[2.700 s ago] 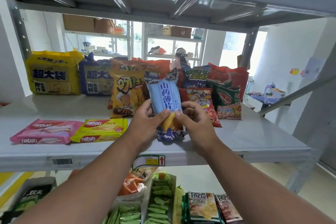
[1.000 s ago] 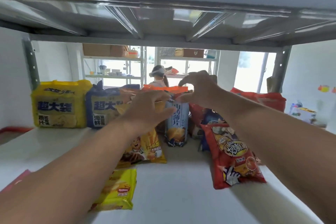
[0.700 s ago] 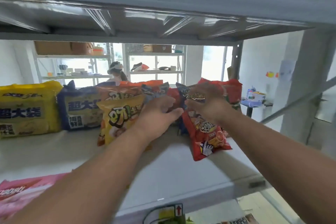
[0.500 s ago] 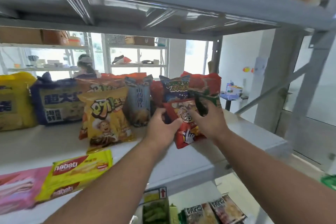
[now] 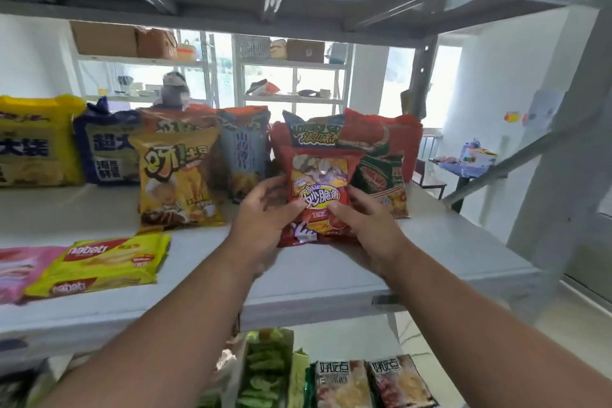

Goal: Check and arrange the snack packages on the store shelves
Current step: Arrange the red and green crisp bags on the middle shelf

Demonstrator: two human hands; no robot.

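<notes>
A red snack bag [image 5: 319, 189] stands upright near the front of the white shelf [image 5: 430, 252], gripped on both sides: the left hand [image 5: 265, 219] has its thumb on the front and fingers curled behind, and the right hand [image 5: 367, 225] clamps the opposite edge likewise. Just behind it lean a green bag [image 5: 381, 182] and a dark blue-green bag [image 5: 311, 132], with a pale blue bag [image 5: 243, 156] and a yellow chip bag [image 5: 175, 182] to the left. Yellow wafers [image 5: 102, 265] lie flat at the front, and more packets [image 5: 341, 384] fill the shelf below.

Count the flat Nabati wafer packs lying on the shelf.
2, at the shelf's front left: yellow pack, and a pink pack beside it, cut off by the frame edge. More may lie out of view.
</notes>
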